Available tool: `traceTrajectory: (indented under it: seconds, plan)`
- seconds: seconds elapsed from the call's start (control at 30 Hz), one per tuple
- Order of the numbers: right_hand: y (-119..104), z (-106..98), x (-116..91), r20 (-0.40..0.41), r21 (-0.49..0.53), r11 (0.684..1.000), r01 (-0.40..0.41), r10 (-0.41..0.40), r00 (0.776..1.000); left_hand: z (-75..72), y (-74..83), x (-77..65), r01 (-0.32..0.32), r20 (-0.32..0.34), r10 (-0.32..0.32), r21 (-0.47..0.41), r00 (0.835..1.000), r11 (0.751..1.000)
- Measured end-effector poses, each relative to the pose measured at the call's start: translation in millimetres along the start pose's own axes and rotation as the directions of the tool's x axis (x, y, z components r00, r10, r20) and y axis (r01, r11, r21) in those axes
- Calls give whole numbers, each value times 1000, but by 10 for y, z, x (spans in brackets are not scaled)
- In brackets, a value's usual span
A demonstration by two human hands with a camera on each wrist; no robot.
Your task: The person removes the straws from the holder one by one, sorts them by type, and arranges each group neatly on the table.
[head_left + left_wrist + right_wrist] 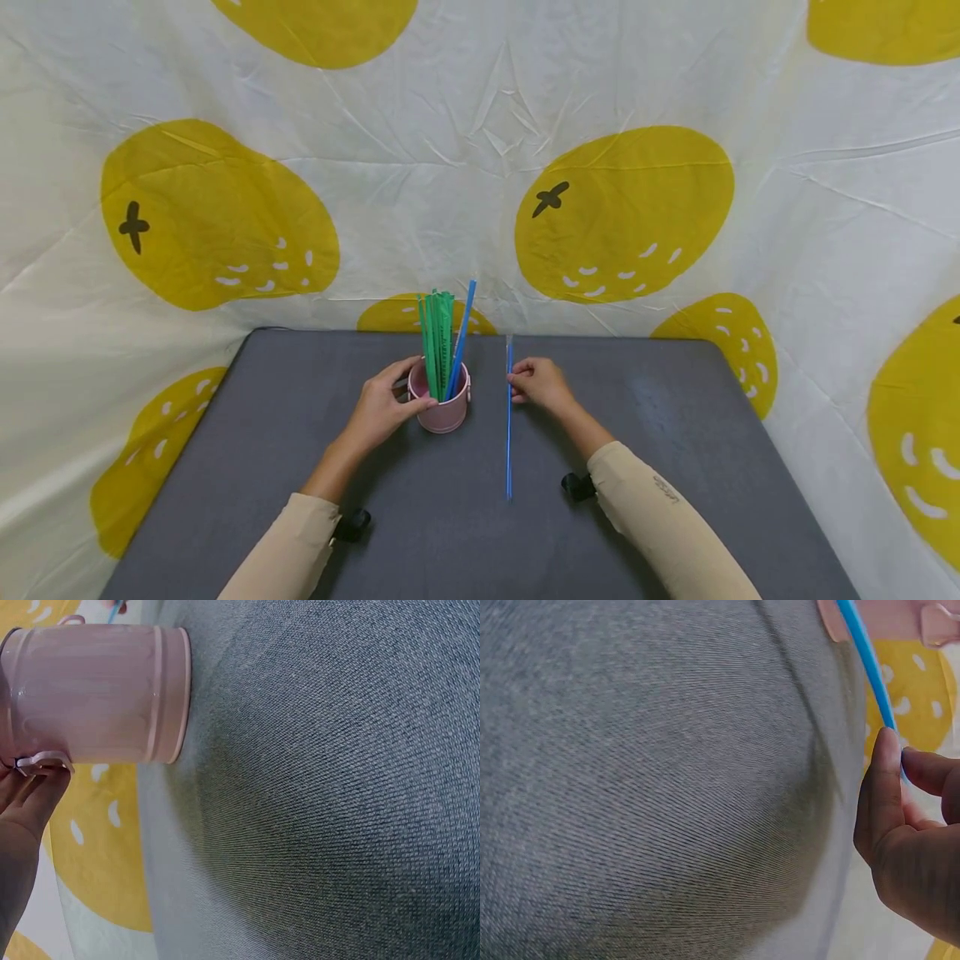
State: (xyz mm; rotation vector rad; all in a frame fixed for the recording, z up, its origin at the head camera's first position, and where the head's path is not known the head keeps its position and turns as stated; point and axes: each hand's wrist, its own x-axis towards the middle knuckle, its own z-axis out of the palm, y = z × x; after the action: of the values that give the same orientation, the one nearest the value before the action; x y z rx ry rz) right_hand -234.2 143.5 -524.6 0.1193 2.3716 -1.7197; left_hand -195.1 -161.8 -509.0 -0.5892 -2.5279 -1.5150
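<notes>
A small pink bucket [442,417] stands on the dark table, holding several green straws [437,342] and blue straws [462,333] that lean inside it. My left hand [386,404] grips the bucket at its left side, thumb near the front rim. In the left wrist view, fingertips touch the small side lug [45,761] of the bucket. To the right of the bucket, my right hand [542,385] pinches a long thin blue straw [509,442] between thumb and fingers. That straw points toward me, apart from the bucket; its far tip looks clear, like a wrapper.
The grey cloth-covered table [675,467] reaches back to a white curtain [435,208] printed with yellow fruit. A dark wrist camera [352,525] sits at the left sleeve, and another camera [577,487] at the right sleeve.
</notes>
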Motion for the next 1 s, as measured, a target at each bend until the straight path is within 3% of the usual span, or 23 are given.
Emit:
traceTrajectory:
  seconds: [0.37, 0.57, 1.0]
  plan:
    - [-10, 114, -10, 42, -44, 996, -79, 81, 996, 4, 6, 4, 5, -1, -5, -8, 1000, 1000]
    - [-30, 149, -2, 31, -122, 987, -101, 105, 994, -2, 21, 5, 9, 12, -9, 1, 1000, 1000]
    - [-38, 200, 48, 27, -286, 956, -70, 81, 996, -17, 23, -1, 20, 25, -20, 7, 999, 1000]
